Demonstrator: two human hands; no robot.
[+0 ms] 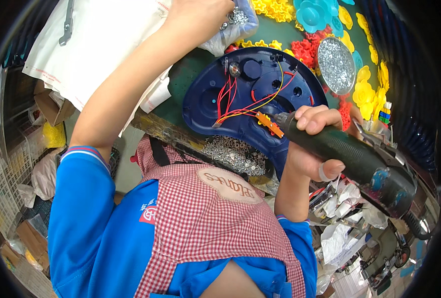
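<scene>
My right hand (314, 144) is wrapped around a black power screwdriver (349, 154), and a white band circles one finger. The screwdriver's tip points left, beside a small orange circuit board (270, 124) over a dark blue plastic housing (200, 94). Red and yellow wires (240, 110) run from the board across the housing to a round metal part (235, 69) near its upper edge. Up at the top edge, my left hand (198, 15) reaches to a plastic-lined blue bin (247, 27) of small metal screws. Its fingers are mostly cut off by the picture's edge.
A round dish of metal pieces (336, 65) stands right of the housing, amid red, yellow (363, 94) and turquoise (312, 15) plastic flowers. Loose screws (235, 154) lie along the near table edge. White sacks (106, 44) with a metal tool (67, 25) lie left.
</scene>
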